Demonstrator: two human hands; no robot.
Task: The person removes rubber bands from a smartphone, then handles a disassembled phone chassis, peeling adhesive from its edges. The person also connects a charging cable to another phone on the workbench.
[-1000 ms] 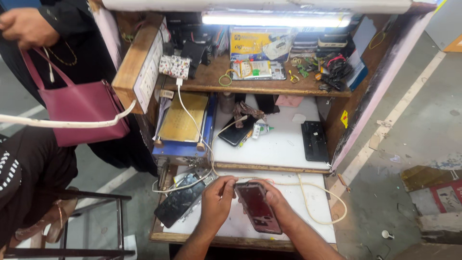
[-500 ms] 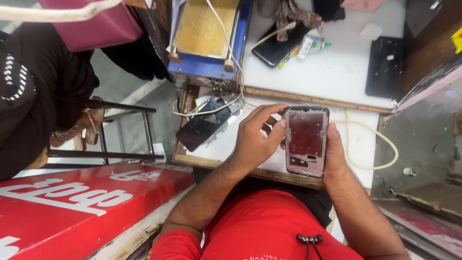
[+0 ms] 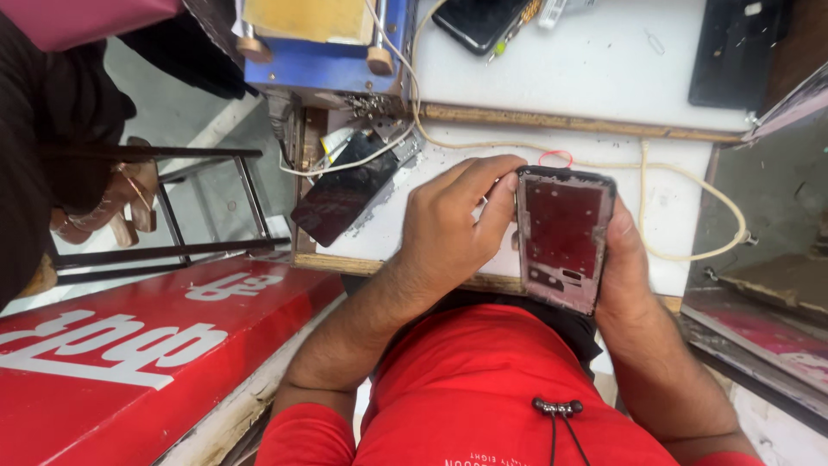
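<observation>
A: What does the grip look like at this stage?

B: The right hand (image 3: 625, 263) cradles the phone frame (image 3: 562, 237) from behind and along its right edge, closed around it. The left hand (image 3: 448, 229) has closed in since half a second ago: its fingertips (image 3: 503, 185) now press on the frame's upper left corner, whereas before they wrapped loosely along the left side.

A: And the frame itself?

B: It is held upright above the near edge of the white worktop (image 3: 673, 203), open side toward the camera, reddish inner plate exposed. Compared with a second ago it sits higher and closer to the body; the view has also tilted down, so the red shirt (image 3: 483, 388) fills the area below the grip.

A: What lies beyond the grip?

B: Left of the left hand, a dark display panel (image 3: 345, 194) lies flat. Just above the frame, a small red loop (image 3: 555, 159) rests beside a cream cable (image 3: 690, 185). Farther out stands a blue device (image 3: 323, 47).

A: Significance?

B: Judged from the pinch, work has moved to the corner.
</observation>
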